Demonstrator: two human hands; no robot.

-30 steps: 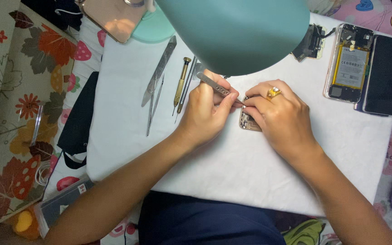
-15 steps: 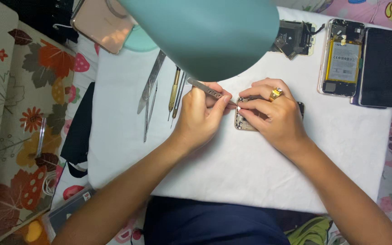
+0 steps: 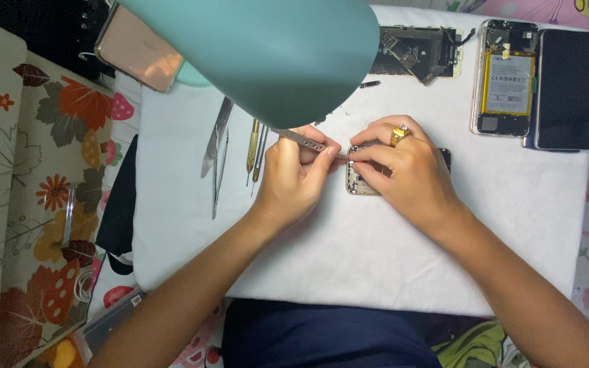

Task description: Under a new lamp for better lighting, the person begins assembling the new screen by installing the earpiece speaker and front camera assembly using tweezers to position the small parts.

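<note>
Pinching a pair of metal tweezers (image 3: 306, 142) between thumb and fingers, the left hand (image 3: 293, 178) sits near the middle of the white work mat (image 3: 376, 252), with the tweezer tips aimed at the left end of a small opened phone body (image 3: 360, 178); the right hand (image 3: 410, 174) lies over that phone body, its fingers pressed down on it and covering most of it, so only the left end and a dark sliver at the right show; a gold ring (image 3: 399, 134) sits on one finger of the right hand; both hands almost meet above the phone's left end, though whether the tweezer tips touch the phone I cannot tell.

Toward the left edge of the mat lie a second pair of tweezers (image 3: 217, 153) and, just beside them, two slim screwdrivers (image 3: 256, 146) with brass-coloured handles, all pointing roughly toward the near edge; along the far edge rests a stripped circuit frame (image 3: 417, 51), and in the far right corner an opened phone with a yellow battery (image 3: 506, 78) lies beside a dark screen panel (image 3: 567, 88), the two touching or nearly so; a teal lamp shade (image 3: 267, 48) hangs over the far left part of the mat, hiding what lies under it; a pink phone (image 3: 138, 48) rests beyond the mat's far left corner.
</note>
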